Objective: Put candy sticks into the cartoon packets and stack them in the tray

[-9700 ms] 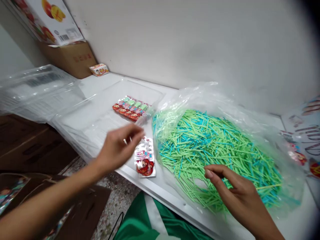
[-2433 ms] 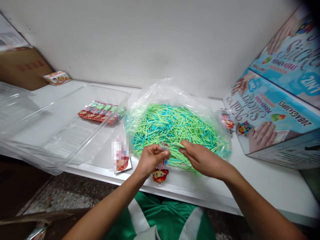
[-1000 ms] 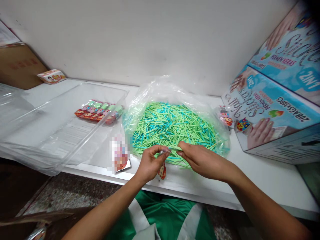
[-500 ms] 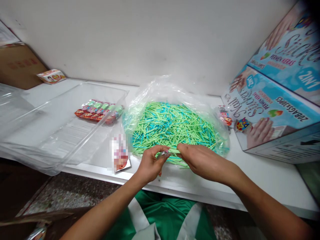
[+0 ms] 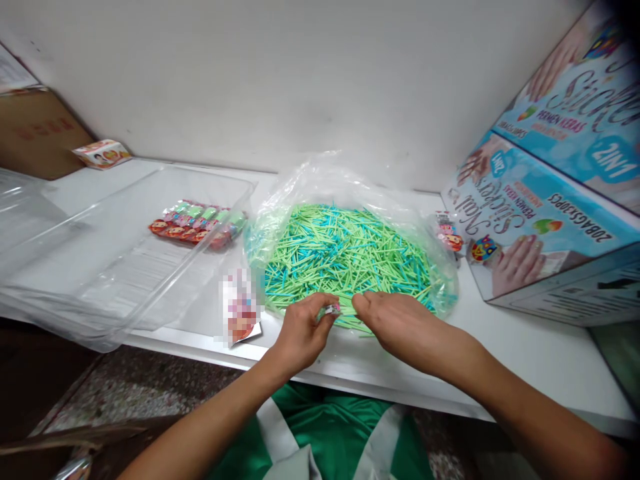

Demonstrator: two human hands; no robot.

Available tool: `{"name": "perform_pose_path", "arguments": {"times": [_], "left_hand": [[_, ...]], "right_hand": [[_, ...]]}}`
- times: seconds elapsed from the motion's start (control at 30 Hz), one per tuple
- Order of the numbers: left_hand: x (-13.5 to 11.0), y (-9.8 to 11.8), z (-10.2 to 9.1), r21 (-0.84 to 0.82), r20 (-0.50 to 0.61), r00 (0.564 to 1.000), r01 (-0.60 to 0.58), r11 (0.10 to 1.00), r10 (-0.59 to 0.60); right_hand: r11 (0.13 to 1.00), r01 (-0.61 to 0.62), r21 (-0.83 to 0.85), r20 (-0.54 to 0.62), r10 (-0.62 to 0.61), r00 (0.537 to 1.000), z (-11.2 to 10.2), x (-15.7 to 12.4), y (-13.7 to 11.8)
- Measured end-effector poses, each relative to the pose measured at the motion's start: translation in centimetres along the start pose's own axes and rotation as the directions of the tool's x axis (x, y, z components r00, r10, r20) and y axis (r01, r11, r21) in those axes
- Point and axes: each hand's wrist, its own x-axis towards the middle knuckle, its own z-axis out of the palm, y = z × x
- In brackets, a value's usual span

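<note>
Over the near edge of a heap of thin green and blue sticks (image 5: 345, 247), my two hands face each other, a small gap apart. My left hand (image 5: 305, 333) is closed, pinching a small shiny pink-and-white packet (image 5: 332, 309) between thumb and fingers. My right hand (image 5: 400, 323) is bent palm down with its fingers together, their tips close to the sticks. Its back hides whatever is in the grip. The sticks lie in a clear plastic bag (image 5: 320, 177) spread open on the white table (image 5: 520, 360).
On the left, a clear plastic tray (image 5: 125, 267) holds a row of filled packets (image 5: 197, 223). Between tray and bag lies a partly blurred printed packet (image 5: 241, 317). Blue printed cartons (image 5: 545, 220) stand at right, with another packet (image 5: 449, 231) near them. A brown carton (image 5: 37, 133) sits far left.
My hands have drawn slightly apart, opening a gap where green sticks showed between them. The packet stays in my left hand. The tray, bag and cartons have stayed in place.
</note>
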Motion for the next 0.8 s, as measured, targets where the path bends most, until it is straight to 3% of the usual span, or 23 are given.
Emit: {"name": "perform_pose_path", "arguments": {"times": [0.33,0.5,0.67,0.73,0.8], "left_hand": [[0.0,-0.6,-0.2,0.157,0.034,0.992,-0.129,0.979,0.125],[-0.2,-0.6,0.1,0.370,0.119,0.956,-0.295,0.881,0.269],[0.0,0.7,0.5,0.574,0.321,0.934,-0.325,0.751,0.158],[0.0,1.1,0.5,0.508,0.350,0.931,-0.280,0.814,0.102],[-0.1,1.2,0.5,0.338,0.374,0.927,-0.168,0.926,0.031]], "right_hand": [[1.000,0.023,0.008,-0.006,-0.023,1.000,-0.2,-0.5,0.2],[0.996,-0.027,-0.086,0.010,0.028,1.000,0.7,0.1,-0.5],[0.994,-0.052,-0.099,-0.064,0.046,0.997,1.7,0.5,-1.1],[1.000,0.022,-0.019,-0.062,-0.023,0.998,1.4,0.6,-0.3],[0.981,0.137,0.136,-0.077,-0.128,0.989,0.8,0.6,1.0]]}}
